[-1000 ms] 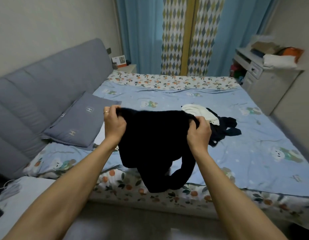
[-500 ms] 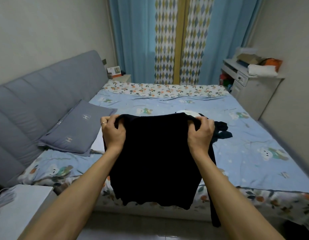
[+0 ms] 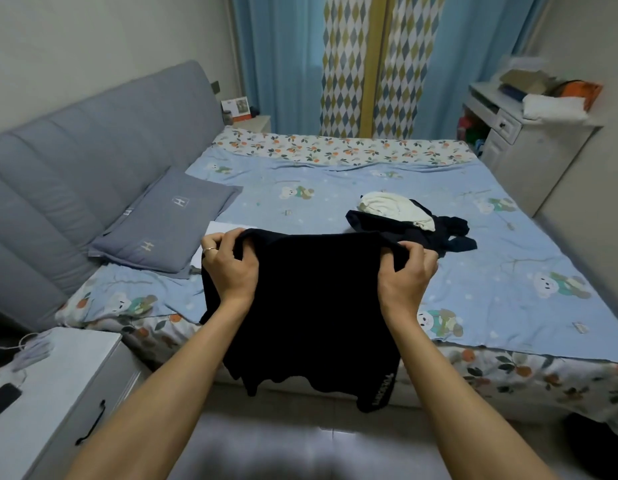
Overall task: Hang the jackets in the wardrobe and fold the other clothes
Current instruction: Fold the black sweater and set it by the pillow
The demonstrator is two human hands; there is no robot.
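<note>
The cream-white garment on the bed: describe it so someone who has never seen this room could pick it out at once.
Start from the bed with the light-blue bear-print cover. On its right half, beyond the right hand, lies a small heap of clothes. The cream-white garment is the crumpled piece on top of that heap, the only pale item there; the dark navy clothes under and beside it are near-black.

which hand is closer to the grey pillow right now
Left. The left hand grips the black garment just right of the grey pillow; the right hand grips the garment's other top corner, farther from it.
</note>
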